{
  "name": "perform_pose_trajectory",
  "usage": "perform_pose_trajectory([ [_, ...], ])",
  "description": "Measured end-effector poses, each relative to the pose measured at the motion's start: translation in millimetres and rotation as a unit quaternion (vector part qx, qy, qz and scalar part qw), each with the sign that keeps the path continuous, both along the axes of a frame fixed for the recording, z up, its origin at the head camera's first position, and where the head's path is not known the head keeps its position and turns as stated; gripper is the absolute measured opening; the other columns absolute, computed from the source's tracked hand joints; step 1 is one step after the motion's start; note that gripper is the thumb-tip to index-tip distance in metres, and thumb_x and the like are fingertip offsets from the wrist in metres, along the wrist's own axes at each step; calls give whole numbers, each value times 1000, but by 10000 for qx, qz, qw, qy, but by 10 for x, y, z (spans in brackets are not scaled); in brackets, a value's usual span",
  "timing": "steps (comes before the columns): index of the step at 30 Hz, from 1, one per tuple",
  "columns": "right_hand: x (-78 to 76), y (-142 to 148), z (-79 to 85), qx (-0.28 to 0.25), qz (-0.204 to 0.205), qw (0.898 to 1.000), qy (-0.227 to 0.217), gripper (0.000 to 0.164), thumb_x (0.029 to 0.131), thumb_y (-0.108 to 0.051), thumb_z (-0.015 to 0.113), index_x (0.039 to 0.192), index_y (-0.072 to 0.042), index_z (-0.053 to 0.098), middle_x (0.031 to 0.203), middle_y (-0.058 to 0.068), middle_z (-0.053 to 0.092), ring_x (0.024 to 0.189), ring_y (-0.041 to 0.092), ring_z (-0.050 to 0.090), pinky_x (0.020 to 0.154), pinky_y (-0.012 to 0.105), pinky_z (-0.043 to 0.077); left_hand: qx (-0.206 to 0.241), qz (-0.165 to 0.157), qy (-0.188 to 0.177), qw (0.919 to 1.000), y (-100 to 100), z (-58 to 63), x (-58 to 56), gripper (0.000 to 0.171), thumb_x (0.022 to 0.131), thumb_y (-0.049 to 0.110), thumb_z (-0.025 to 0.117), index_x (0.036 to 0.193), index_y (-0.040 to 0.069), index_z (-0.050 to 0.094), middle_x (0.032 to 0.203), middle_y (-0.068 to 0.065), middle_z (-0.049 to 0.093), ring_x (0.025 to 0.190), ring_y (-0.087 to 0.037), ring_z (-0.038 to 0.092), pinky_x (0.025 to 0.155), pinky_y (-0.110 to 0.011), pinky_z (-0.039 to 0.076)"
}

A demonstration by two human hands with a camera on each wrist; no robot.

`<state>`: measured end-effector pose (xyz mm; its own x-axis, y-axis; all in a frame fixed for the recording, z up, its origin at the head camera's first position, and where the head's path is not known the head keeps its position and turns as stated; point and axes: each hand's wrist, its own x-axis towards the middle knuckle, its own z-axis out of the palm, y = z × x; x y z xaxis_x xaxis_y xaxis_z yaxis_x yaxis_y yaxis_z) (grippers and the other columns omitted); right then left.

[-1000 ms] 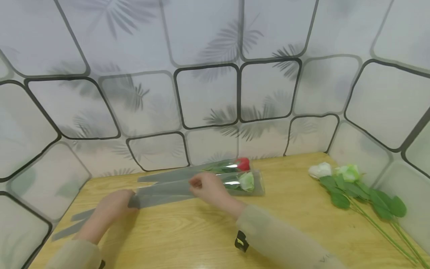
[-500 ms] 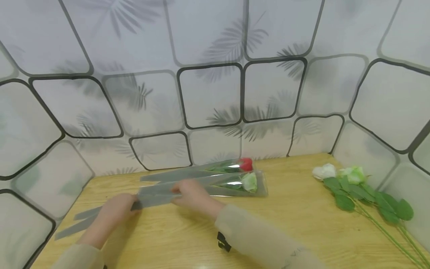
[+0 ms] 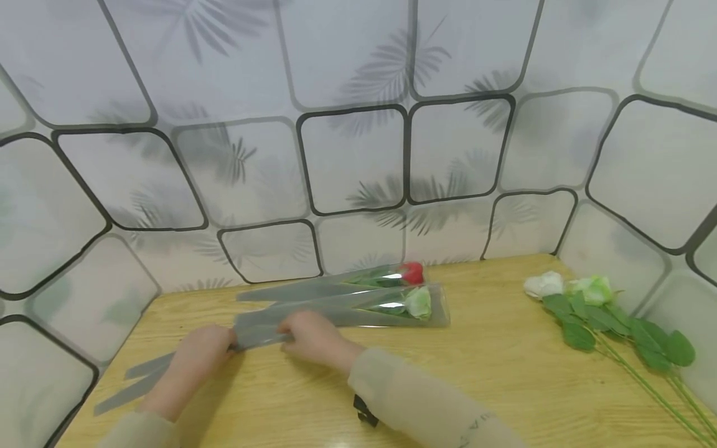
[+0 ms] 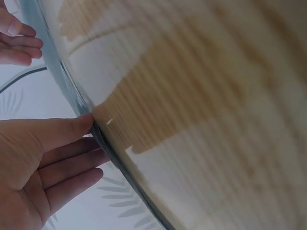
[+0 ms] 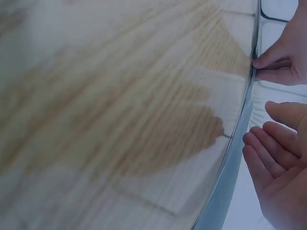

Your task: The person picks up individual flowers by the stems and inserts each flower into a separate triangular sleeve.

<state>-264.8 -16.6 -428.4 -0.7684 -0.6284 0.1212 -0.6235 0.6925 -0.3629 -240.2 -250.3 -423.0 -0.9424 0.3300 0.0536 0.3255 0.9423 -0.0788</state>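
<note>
A pale green-white rose (image 3: 417, 303) lies in a clear plastic flower sleeve (image 3: 259, 326) on the wooden table. My left hand (image 3: 203, 348) pinches the narrow end of this sleeve between thumb and fingers, as the left wrist view shows at the sleeve's edge (image 4: 61, 72). Beside the sleeve's near edge is my right hand (image 3: 313, 336); in the right wrist view its thumb stands apart from loosely bent fingers (image 5: 264, 153), with nothing between them. Just behind lies a red rose (image 3: 412, 274) in a second clear sleeve (image 3: 291, 290).
Grey-looking plastic strips (image 3: 131, 392) stick out beyond my left forearm. To the right lie a white rose (image 3: 544, 284) and a greenish rose (image 3: 592, 290), unwrapped, with long leafy stems. A patterned wall covering (image 3: 358, 162) closes off the table's (image 3: 493, 367) back and sides.
My right hand has moved left along the sleeve, from near the rose's leaves toward my left hand, and slightly closer to me. My left hand keeps its pinch on the sleeve's end.
</note>
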Motion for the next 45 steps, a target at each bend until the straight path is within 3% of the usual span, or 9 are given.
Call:
perform_pose_trajectory([
  [5,21,-43,-27,188,81,9998,22,34,94,-18,79,127,-14,77,127,-3,78,121,13,72,105,23,55,72,-24,175,9998,16,-14,32,34,85,9,82,63,18,58,62,5,59,58,-12,50,55,-35,49],
  [9,30,-94,-76,493,215,9981,291,36,94,-19,79,130,-16,76,128,-4,78,121,12,71,105,22,55,63,-73,364,9993,44,33,108,35,84,5,81,62,17,56,61,4,57,56,-13,48,52,-35,47],
  [17,41,-137,-104,664,216,9941,829,39,92,-19,80,130,-17,75,127,-5,78,119,11,72,103,22,56,-263,32,451,9986,214,345,284,26,85,-4,75,69,13,61,64,0,62,56,-16,55,50,-36,50],
  [21,44,-110,-86,511,24,9945,912,31,93,-17,80,123,-17,79,122,-5,80,113,11,75,96,23,59,-454,-78,674,9967,291,476,352,26,83,-4,78,70,12,63,64,1,60,56,-13,52,48,-31,50],
  [25,28,-81,-83,317,-199,9934,1085,18,95,-17,78,112,-20,83,112,-7,82,103,9,77,88,22,61,-362,-47,809,9961,324,582,395,24,85,-2,77,72,13,64,65,1,61,56,-14,54,47,-32,50],
  [30,-16,-43,-99,223,-285,9910,1292,11,98,-22,76,104,-23,84,103,-10,82,95,6,77,82,20,61,-228,-32,1029,9944,299,696,392,25,85,-3,75,72,16,66,66,0,65,57,-18,59,47,-38,52],
  [34,-44,8,-71,101,-288,9901,1372,11,98,-22,77,105,-23,85,104,-10,82,97,6,77,85,19,60,-162,58,1052,9943,234,762,368,27,88,0,75,71,18,66,63,2,61,55,-16,53,45,-40,46],
  [40,-98,93,-45,-88,-367,9935,1073,12,98,-24,77,108,-23,84,108,-9,82,99,6,77,88,17,59,-137,71,1025,9946,120,802,306,24,90,3,75,72,17,67,66,1,66,57,-18,58,49,-42,49],
  [45,-126,173,-13,-397,-455,9946,844,11,98,-23,78,106,-20,84,105,-7,83,96,8,77,86,19,60,-28,62,1048,9945,87,802,290,31,93,8,75,67,17,61,61,4,58,54,-16,51,49,-42,47],
])
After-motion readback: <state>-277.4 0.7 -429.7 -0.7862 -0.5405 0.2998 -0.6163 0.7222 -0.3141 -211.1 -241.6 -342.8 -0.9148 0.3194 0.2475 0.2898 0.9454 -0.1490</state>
